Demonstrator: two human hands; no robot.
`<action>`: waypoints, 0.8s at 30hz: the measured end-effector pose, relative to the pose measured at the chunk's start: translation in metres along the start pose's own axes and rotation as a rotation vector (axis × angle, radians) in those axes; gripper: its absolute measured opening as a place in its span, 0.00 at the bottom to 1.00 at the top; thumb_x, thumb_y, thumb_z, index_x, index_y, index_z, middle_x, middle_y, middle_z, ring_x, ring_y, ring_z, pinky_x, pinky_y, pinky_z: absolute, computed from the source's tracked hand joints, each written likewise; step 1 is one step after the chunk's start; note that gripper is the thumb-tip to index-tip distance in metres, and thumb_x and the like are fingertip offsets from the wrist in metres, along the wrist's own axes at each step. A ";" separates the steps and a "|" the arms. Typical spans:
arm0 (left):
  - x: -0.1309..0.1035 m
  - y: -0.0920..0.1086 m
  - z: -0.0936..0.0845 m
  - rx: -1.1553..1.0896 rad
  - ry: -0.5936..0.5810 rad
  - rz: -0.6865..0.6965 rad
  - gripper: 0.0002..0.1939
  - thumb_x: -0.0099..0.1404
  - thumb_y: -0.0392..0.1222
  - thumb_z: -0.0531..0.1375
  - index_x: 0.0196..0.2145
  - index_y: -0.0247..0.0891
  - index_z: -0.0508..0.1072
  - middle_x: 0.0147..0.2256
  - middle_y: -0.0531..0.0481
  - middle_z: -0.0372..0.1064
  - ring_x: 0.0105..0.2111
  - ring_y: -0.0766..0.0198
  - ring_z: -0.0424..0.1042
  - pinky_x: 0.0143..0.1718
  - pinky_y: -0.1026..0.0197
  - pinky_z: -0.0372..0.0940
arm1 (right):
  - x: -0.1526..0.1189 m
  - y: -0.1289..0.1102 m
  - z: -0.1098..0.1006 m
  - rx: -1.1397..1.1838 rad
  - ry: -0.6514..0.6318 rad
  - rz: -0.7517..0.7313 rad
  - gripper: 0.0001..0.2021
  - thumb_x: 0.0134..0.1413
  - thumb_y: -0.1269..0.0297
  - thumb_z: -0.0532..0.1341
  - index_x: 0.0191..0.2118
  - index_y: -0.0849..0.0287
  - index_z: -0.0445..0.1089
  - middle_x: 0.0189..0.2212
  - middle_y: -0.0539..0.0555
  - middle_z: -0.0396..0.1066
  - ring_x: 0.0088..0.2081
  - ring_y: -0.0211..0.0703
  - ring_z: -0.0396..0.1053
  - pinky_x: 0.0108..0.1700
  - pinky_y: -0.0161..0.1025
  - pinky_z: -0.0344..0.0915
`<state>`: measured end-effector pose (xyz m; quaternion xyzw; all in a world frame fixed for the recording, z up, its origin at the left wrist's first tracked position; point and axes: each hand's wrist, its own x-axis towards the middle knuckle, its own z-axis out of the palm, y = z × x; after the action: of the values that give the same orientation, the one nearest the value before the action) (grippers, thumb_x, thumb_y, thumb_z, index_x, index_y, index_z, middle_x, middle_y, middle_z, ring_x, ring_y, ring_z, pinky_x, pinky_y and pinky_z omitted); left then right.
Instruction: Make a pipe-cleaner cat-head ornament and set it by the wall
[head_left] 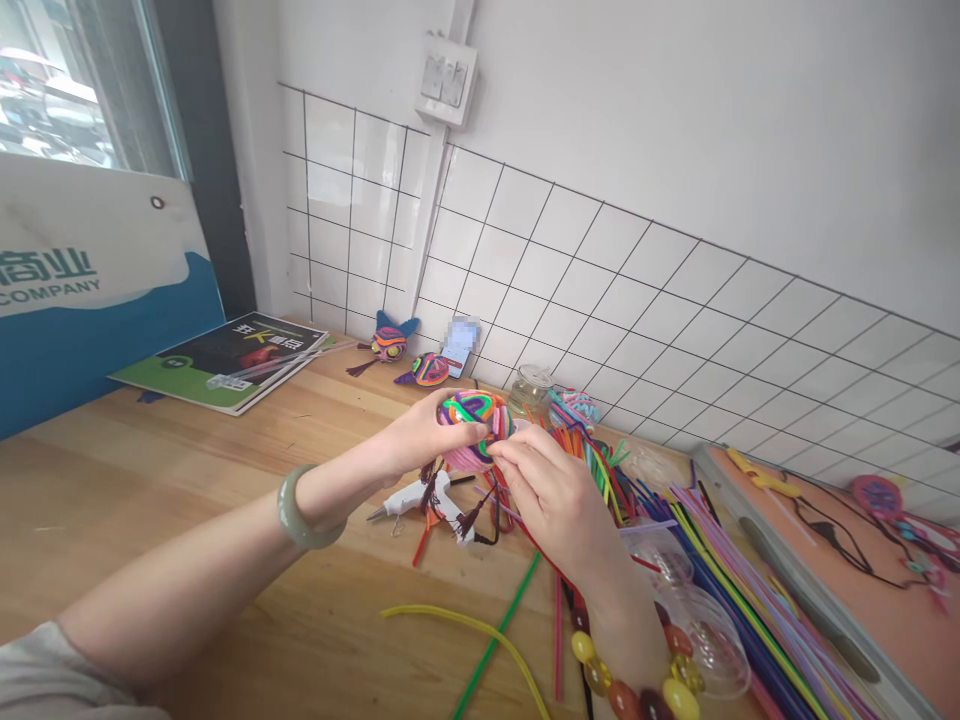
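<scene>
I could slip in over the bare tabletop [172, 480] between the magazine [217, 365] and the left forearm [225, 570]. Beneath the hands, a glue gun [451, 508] blocks me; nearer, only flat green [481, 665] and yellow pipe cleaners [450, 611] cross my path. Right is choked by coloured stems [750, 610] and plastic lids [709, 645]. The jar [531, 390] obstructs the back.

Wooden table [315, 620] bears magazine [217, 355], glue gun [409, 496]

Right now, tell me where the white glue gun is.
In the head view, the white glue gun lies on the wooden table below picture centre, left of the right hand and above the curved yellow strip.
</scene>
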<state>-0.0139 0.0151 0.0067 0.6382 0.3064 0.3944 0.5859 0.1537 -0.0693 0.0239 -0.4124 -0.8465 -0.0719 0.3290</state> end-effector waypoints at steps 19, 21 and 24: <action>-0.001 0.002 -0.001 -0.018 -0.043 0.032 0.25 0.55 0.48 0.64 0.48 0.35 0.71 0.43 0.46 0.74 0.45 0.54 0.71 0.47 0.55 0.65 | -0.002 0.002 0.000 -0.044 0.044 -0.016 0.08 0.62 0.75 0.55 0.41 0.61 0.71 0.34 0.56 0.70 0.36 0.41 0.70 0.37 0.37 0.67; -0.001 0.001 -0.002 -0.041 -0.056 0.036 0.26 0.56 0.48 0.64 0.50 0.35 0.70 0.46 0.45 0.73 0.47 0.53 0.70 0.49 0.54 0.64 | -0.002 0.004 -0.002 -0.007 0.083 0.000 0.06 0.61 0.73 0.57 0.41 0.61 0.70 0.34 0.56 0.71 0.38 0.41 0.70 0.40 0.38 0.67; -0.001 0.000 -0.003 -0.073 -0.049 0.029 0.28 0.55 0.48 0.64 0.51 0.35 0.69 0.47 0.43 0.72 0.48 0.52 0.70 0.50 0.53 0.63 | -0.003 0.005 -0.007 0.070 0.104 0.026 0.05 0.60 0.74 0.58 0.39 0.59 0.70 0.34 0.54 0.71 0.37 0.40 0.70 0.41 0.38 0.67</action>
<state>-0.0173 0.0161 0.0064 0.6302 0.2679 0.3981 0.6105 0.1628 -0.0707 0.0267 -0.4074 -0.8248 -0.0589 0.3876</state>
